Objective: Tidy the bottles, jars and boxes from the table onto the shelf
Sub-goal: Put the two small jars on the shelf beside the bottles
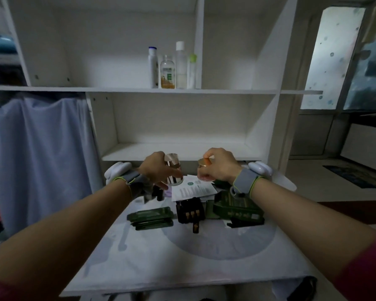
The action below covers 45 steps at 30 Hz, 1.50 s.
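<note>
Metallic bottle gripped by left hand; gold-lidded jar pinched by right hand, above leaflet. Green boxes crowd table; four bottles line shelf.

Left hand grips metallic jar; right hand grips gold-lidded jar.

Four bottles stand on the upper shelf; boxes and papers lie on the worktop below.

The shelf is white; the boxes dark green; the bottle shiny rose-gold; the jar gold-lidded, perhaps pinkish below; the tablecloth white with a pale grey circle.
</note>
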Available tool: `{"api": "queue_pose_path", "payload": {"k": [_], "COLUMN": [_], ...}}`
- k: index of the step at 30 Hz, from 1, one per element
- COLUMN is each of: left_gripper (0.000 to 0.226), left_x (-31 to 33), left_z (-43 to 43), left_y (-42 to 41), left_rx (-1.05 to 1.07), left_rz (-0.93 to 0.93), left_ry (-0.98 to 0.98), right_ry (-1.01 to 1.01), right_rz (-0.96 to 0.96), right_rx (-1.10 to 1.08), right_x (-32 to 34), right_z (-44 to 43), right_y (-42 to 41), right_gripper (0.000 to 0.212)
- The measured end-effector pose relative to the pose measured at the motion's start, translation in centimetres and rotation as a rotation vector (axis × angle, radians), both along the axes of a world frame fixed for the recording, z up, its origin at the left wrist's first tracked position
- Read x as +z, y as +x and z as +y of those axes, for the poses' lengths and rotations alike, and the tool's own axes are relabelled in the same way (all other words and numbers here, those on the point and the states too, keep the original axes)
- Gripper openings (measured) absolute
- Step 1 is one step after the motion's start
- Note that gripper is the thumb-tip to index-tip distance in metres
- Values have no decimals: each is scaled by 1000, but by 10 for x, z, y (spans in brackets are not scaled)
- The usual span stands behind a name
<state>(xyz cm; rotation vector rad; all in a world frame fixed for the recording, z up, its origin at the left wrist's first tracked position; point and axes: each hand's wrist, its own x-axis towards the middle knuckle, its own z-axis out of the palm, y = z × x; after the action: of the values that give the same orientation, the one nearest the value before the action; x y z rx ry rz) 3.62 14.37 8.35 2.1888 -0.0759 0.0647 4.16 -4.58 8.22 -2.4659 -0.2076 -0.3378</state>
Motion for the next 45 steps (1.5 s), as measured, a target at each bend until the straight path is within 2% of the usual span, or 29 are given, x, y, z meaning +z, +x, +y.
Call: {"api": "queue_pose_path", "payload": {"k": [8, 15, 20, 25, 30, 42, 45], "left_gripper": [26, 38, 42, 28, 21, 33, 46], "left_x": [39, 73, 92, 112, 133, 177, 181], "left_z": [30, 56, 74, 83, 87, 107, 108], "left_y": [38, 73, 103, 124, 145, 226, 240], "left_rx": [29, 40, 50, 58, 105, 250, 279], "left_rz": [-71, -114, -154, -224, -305, -480, -506], "left_ry": [-35, 11, 25, 36, 34, 41, 55], "right_ry": [92, 215, 226, 192, 254, 242, 260], "right_rz": [-54, -75, -112, -128, -134, -290, -319], "right_rx": [5, 31, 36, -10, 20, 36, 38], "right_x": [22, 53, 79, 98, 112, 145, 147], "right_z": [27, 53, 70, 82, 89, 116, 118], "right_y": [42, 84, 116, 146, 167, 215, 219], "right_gripper": [37, 29, 36, 40, 35, 56, 60]}}
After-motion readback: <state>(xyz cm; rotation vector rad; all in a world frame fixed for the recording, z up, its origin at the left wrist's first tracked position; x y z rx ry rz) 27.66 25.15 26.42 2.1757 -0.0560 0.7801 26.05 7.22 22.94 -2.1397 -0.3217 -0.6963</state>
